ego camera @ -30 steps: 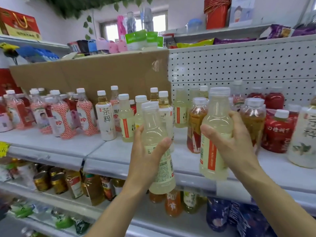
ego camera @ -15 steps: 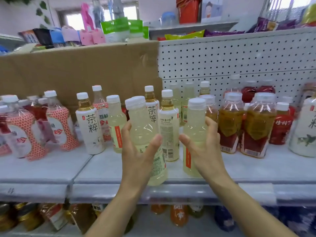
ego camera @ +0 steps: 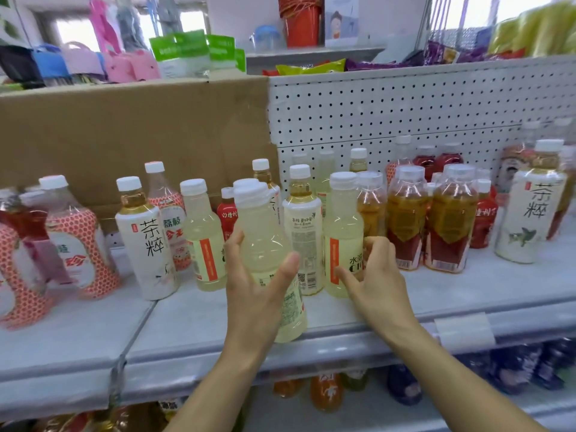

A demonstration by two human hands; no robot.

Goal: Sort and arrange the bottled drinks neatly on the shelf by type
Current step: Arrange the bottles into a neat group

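Note:
My left hand (ego camera: pixel 249 294) grips a pale yellow drink bottle (ego camera: pixel 265 238) with a white cap, held upright just above the front of the grey shelf (ego camera: pixel 187 322). A second pale yellow bottle (ego camera: pixel 343 219) with an orange label strip stands on the shelf to its right. My right hand (ego camera: pixel 377 282) is at that bottle's lower right, fingers spread and loose around its base. A third bottle of the same drink (ego camera: pixel 202 238) stands to the left. Between the held bottle and the standing one is a white-labelled tea bottle (ego camera: pixel 304 229).
Pink-patterned bottles (ego camera: pixel 74 238) crowd the left, with a white tea bottle (ego camera: pixel 146 238) beside them. Amber bottles (ego camera: pixel 405 219) and red ones (ego camera: pixel 481 226) fill the right, plus another tea bottle (ego camera: pixel 530 213). Cardboard (ego camera: pixel 140 135) and pegboard (ego camera: pixel 405 104) back the shelf. More drinks (ego camera: pixel 325 391) sit below.
My right hand has set its pale bottle down on the shelf next to the amber bottles and loosened its fingers. The left hand still holds its bottle, slightly higher and closer to the shelf.

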